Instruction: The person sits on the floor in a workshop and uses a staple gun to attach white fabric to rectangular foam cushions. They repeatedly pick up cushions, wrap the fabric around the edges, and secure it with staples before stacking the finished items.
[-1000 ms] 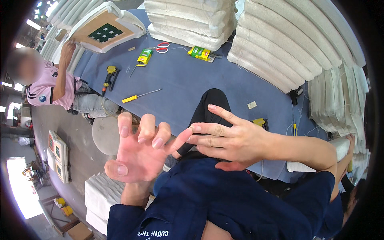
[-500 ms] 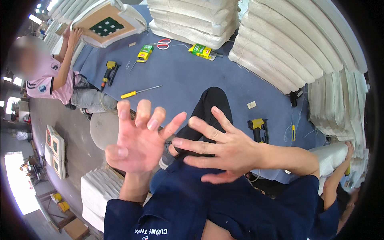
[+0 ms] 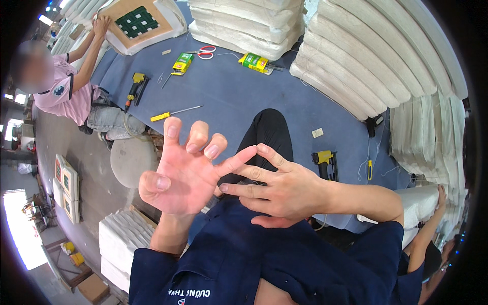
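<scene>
My left hand (image 3: 185, 175) is raised above my lap, palm showing, fingers spread and half bent, with nothing in it. Beside it my right hand (image 3: 284, 190) shows its back, fingers stretched and apart, also bare. The tip of my left little finger appears to meet a right fingertip. Beyond the hands, a yellow-handled screwdriver (image 3: 161, 116) lies on the blue-grey covered table (image 3: 213, 86). Just past my right wrist rests a yellow and black staple gun (image 3: 324, 161). My bent leg in black trousers (image 3: 269, 127) is on the table behind my fingers.
Stacked white cushions (image 3: 351, 56) line the far and right sides. A second staple gun (image 3: 135, 90), red-handled scissors (image 3: 206, 52) and green-yellow packets (image 3: 182, 63) lie farther off. At left, a person in pink (image 3: 66, 96) holds a cushioned seat panel (image 3: 142, 25). A round stool (image 3: 133, 160) stands below.
My hands have drawn together, so the left little finger now reaches a right fingertip. The co-worker's seat panel has tilted and shifted slightly.
</scene>
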The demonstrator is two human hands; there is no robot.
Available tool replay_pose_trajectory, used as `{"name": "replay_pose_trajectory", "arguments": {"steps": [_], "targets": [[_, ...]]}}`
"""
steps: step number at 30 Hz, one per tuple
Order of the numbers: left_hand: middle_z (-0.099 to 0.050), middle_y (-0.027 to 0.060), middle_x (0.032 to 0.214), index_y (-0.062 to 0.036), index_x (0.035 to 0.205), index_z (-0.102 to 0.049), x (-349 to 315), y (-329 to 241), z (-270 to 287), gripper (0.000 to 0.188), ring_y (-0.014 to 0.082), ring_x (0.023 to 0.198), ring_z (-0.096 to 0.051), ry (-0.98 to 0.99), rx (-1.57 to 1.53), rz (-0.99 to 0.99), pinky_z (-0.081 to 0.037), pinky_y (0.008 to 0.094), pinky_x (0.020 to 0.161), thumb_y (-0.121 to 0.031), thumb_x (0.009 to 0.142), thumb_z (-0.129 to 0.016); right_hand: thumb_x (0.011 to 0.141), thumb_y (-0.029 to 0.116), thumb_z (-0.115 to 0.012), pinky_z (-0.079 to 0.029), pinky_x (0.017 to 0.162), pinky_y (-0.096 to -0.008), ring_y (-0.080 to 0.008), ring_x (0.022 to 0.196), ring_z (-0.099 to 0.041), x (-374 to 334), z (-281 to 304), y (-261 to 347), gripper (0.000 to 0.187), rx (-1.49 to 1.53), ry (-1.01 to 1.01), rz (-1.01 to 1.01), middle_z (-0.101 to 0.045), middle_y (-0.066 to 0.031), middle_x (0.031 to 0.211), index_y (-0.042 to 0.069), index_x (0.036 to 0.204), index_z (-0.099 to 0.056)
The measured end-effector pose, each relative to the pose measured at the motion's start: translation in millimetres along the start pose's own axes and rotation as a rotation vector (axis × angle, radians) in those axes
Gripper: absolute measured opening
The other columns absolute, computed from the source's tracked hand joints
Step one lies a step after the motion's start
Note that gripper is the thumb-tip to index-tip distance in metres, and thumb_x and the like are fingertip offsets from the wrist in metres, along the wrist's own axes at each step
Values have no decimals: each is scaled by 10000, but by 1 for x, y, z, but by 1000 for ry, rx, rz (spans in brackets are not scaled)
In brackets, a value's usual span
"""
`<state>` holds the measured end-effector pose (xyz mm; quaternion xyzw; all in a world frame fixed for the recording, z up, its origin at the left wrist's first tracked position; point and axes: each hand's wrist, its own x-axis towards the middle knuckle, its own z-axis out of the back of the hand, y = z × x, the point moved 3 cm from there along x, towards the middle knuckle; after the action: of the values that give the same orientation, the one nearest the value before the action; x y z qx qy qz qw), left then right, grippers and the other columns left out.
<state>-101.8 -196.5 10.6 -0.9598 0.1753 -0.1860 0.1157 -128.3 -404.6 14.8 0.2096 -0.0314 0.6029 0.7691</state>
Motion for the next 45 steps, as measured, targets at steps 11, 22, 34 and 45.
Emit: {"name": "replay_pose_trajectory", "arguments": {"steps": [11, 22, 34, 45], "targets": [[-425, 42, 1167, -195, 1331, -464, -12, 5, -19, 608, 259, 1293, -478, 30, -80, 29, 36, 782, 1324, -119, 763, -665, 946, 454, -628, -125, 1408, -526, -314, 1572, -458, -15, -3, -5, 618, -299, 132, 134, -708, -91, 1473, -16, 1320, -775], [-451, 35, 1192, -197, 1311, -496, -12, 11, -22, 622, 258, 1343, -463, -240, -425, -41, 151, 757, 1303, -119, 723, -684, 908, 326, -592, -74, 1419, -542, -324, 1505, -548, -25, 23, -22, 514, -682, 154, 372, -794, -114, 1280, 24, 1260, -813], [-392, 39, 1080, -183, 1192, -429, -10, 11, -27, 542, 287, 1154, -474, 47, 22, -82, -54, 724, 1356, -78, 723, -681, 898, 409, -596, -176, 1372, -659, -392, 1338, -679, -11, 13, -2, 544, -269, 80, 199, -794, -208, 1242, -45, 1062, -847], [-432, 58, 1123, -179, 1234, -470, 3, 21, 25, 524, 286, 1128, -499, -24, 121, -280, -308, 639, 1335, -131, 749, -662, 1018, -54, -685, -606, 880, -332, -155, 921, -748, 19, -2, -28, 155, 986, -1241, -614, -753, -83, 1038, -47, 1168, -723]]}}
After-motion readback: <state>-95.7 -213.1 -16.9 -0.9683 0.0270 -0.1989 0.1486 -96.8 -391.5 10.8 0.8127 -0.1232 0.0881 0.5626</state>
